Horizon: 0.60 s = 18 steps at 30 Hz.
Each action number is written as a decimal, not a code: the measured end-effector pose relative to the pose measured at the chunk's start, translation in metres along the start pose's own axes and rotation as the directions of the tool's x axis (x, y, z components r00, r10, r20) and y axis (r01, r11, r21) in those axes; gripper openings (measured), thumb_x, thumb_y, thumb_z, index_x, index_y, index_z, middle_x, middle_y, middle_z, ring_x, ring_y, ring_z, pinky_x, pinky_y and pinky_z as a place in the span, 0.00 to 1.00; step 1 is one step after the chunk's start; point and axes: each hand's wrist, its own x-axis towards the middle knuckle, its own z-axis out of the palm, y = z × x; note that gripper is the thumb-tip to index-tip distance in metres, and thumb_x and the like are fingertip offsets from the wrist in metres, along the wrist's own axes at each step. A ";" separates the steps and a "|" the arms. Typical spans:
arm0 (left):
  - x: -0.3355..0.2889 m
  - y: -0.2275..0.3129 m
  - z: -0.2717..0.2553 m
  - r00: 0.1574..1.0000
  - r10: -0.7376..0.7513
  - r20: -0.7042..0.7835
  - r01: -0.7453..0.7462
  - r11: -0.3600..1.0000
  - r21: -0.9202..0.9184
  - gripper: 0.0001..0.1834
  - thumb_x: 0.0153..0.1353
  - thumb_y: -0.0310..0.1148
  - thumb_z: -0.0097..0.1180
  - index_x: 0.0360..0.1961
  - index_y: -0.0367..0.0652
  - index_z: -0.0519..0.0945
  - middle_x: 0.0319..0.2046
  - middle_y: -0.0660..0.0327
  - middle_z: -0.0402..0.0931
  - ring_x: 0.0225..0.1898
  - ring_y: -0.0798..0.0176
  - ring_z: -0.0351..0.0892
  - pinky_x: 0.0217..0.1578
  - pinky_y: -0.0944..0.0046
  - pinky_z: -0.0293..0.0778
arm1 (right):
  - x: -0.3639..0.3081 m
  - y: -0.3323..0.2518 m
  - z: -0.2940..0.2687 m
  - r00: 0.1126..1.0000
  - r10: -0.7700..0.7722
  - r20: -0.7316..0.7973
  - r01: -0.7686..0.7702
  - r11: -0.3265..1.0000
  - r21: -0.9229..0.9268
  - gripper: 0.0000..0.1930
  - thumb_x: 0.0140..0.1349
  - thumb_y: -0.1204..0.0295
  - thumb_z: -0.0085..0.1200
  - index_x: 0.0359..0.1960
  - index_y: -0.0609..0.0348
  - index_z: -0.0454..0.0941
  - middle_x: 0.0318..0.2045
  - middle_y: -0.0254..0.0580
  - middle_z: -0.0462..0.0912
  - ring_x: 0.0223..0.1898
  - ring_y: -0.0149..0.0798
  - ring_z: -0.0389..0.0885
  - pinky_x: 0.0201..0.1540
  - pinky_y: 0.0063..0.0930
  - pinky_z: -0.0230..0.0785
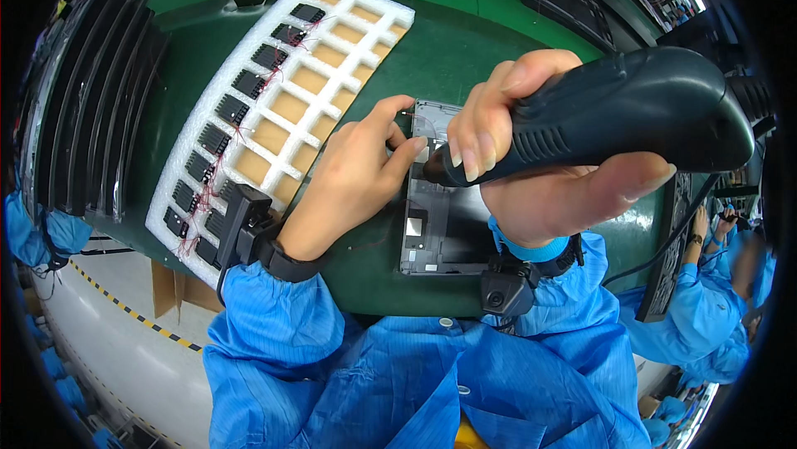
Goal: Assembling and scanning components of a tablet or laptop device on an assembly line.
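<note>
My right hand [531,138] is wrapped round a black corded electric screwdriver [623,109]. Its narrow end points down at a flat dark device casing [444,241] on the green table. The hand and tool hide the casing's upper right part and the tool's tip. My left hand [357,171] rests at the casing's upper left edge, thumb and index finger apart. A thin wire shows near its index fingertip, and the thumb tip is at a small light patch on the casing. Whether the thumb touches it, I cannot tell.
Left of the casing lies a white foam tray [178,192] holding several small black parts with red wires [232,109]; other compartments show brown cardboard. Dark panels [83,100] stand stacked at the far left. Another panel [564,1] lies far right. A co-worker's blue sleeve [693,304] is at right.
</note>
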 end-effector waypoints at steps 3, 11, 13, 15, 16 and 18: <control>0.000 0.001 0.000 1.000 0.020 -0.009 -0.020 1.000 0.015 0.19 0.53 0.26 0.58 0.46 0.33 0.70 0.20 0.53 0.74 0.20 0.51 0.72 0.23 0.55 0.65 | -0.002 0.002 0.003 0.999 -0.028 -0.038 0.029 0.999 0.033 0.46 0.42 0.34 0.57 0.42 0.71 0.66 0.33 0.43 0.72 0.21 0.29 0.69 0.26 0.24 0.66; 0.000 0.001 0.000 1.000 -0.018 0.006 0.018 0.999 -0.038 0.19 0.54 0.26 0.57 0.46 0.32 0.70 0.20 0.51 0.75 0.22 0.49 0.74 0.24 0.55 0.67 | 0.002 0.007 -0.001 0.991 0.059 0.121 -0.034 0.979 -0.200 0.53 0.34 0.22 0.42 0.40 0.69 0.67 0.20 0.40 0.72 0.19 0.32 0.71 0.22 0.24 0.65; 0.000 0.005 -0.002 0.999 -0.024 0.028 0.025 0.999 -0.035 0.18 0.54 0.26 0.56 0.46 0.31 0.70 0.20 0.50 0.75 0.23 0.48 0.75 0.24 0.55 0.67 | 0.001 0.007 0.002 0.993 0.019 0.120 0.005 0.979 -0.204 0.54 0.33 0.19 0.37 0.38 0.67 0.67 0.18 0.38 0.72 0.18 0.32 0.71 0.21 0.22 0.65; -0.001 -0.005 -0.002 0.996 -0.067 0.055 0.072 0.994 -0.087 0.18 0.54 0.26 0.56 0.46 0.31 0.70 0.20 0.49 0.75 0.23 0.48 0.75 0.24 0.55 0.67 | -0.001 0.012 0.003 0.990 0.038 0.137 -0.031 0.998 -0.054 0.50 0.35 0.29 0.51 0.40 0.72 0.67 0.23 0.39 0.72 0.21 0.30 0.70 0.23 0.21 0.63; -0.003 -0.009 -0.002 0.991 -0.102 0.088 0.114 0.984 -0.137 0.18 0.54 0.26 0.56 0.45 0.30 0.70 0.20 0.49 0.75 0.23 0.48 0.75 0.24 0.55 0.67 | -0.002 0.014 0.004 0.987 0.048 0.151 -0.063 0.993 0.096 0.47 0.38 0.38 0.65 0.42 0.77 0.68 0.29 0.40 0.72 0.24 0.28 0.69 0.26 0.21 0.62; -0.001 -0.009 0.000 0.992 -0.094 0.089 0.107 0.983 -0.147 0.18 0.54 0.26 0.56 0.45 0.30 0.70 0.20 0.49 0.75 0.23 0.48 0.75 0.24 0.55 0.68 | 0.001 0.011 0.004 0.988 0.052 0.143 -0.043 0.997 -0.064 0.48 0.35 0.29 0.51 0.38 0.70 0.67 0.23 0.38 0.71 0.21 0.30 0.69 0.23 0.21 0.63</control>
